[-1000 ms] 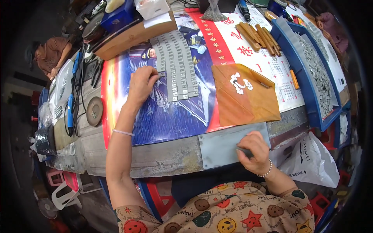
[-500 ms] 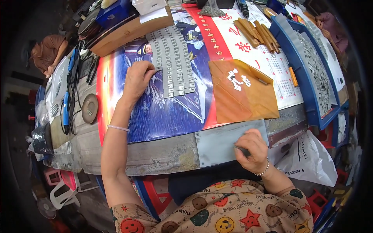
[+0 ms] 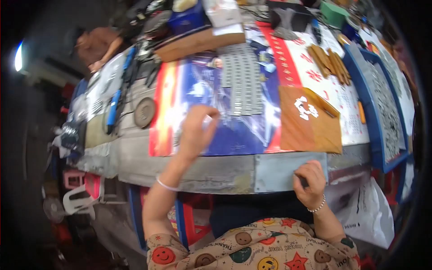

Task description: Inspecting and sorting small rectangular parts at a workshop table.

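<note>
My left hand (image 3: 198,128) hovers over the blue part of a glossy poster (image 3: 225,141), near side of several neat columns of small grey pieces (image 3: 243,81). Motion smears its fingers, so I cannot tell whether they hold anything. Low at the right, my right hand (image 3: 310,182) is curled closed above a grey flat plate (image 3: 274,173) at the table's front edge. Something dark shows between its thumb and fingers, too unclear to name. Small white pieces (image 3: 306,108) lie in a loose ring on an amber translucent sheet (image 3: 294,132) beyond this hand.
A blue tray (image 3: 355,85) full of small grey parts stands at the right, beside rolled amber sheets (image 3: 324,60). A wooden block (image 3: 198,44) borders the columns at the back. Left are a round brown dish (image 3: 145,112) and blue-handled tools (image 3: 113,110). Another person (image 3: 99,47) sits far left.
My left hand has drawn back toward me from the left side of the columns. My right hand stays curled over the plate. The whole view has shifted, with the table further right in it.
</note>
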`<act>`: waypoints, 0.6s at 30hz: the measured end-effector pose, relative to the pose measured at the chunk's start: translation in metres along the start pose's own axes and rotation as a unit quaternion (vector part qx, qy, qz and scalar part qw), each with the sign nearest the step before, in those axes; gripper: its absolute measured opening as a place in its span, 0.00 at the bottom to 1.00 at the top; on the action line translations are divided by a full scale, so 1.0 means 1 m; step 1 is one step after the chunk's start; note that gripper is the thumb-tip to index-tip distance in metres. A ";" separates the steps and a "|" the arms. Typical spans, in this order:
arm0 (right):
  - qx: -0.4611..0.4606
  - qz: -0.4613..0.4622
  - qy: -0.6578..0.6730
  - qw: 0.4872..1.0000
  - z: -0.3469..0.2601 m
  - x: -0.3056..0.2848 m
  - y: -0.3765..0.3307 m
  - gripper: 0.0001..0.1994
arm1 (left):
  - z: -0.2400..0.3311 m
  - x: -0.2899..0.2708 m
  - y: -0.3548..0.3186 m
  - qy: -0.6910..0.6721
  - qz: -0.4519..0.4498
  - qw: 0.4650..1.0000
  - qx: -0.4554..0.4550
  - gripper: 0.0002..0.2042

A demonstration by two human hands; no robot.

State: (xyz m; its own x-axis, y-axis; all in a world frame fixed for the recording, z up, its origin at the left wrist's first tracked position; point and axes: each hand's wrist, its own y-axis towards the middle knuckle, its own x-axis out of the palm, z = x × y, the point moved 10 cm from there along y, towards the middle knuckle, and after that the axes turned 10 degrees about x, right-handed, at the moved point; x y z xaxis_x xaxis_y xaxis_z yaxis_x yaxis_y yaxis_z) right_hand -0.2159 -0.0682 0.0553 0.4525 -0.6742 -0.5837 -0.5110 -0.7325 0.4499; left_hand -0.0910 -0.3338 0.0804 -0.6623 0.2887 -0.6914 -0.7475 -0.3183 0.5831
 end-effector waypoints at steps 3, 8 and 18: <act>0.001 0.008 0.002 1.000 -0.003 -0.002 -0.002 0.09 | 0.053 0.001 -0.041 -0.054 -0.020 0.998 0.005 0.07; -0.007 0.008 0.004 1.000 -0.008 -0.001 -0.003 0.08 | 0.115 0.015 -0.101 -0.137 -0.056 0.988 -0.051 0.08; 0.034 0.005 -0.012 0.999 -0.003 0.006 -0.005 0.05 | 0.105 -0.022 -0.161 -0.169 0.065 0.956 -0.232 0.05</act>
State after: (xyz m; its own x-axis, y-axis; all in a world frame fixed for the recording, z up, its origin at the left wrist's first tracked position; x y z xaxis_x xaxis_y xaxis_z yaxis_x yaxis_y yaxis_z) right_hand -0.2087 -0.0687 0.0513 0.4307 -0.6781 -0.5956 -0.5639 -0.7175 0.4090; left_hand 0.0386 -0.1939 0.0468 -0.7848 0.4702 -0.4037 -0.6071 -0.7140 0.3486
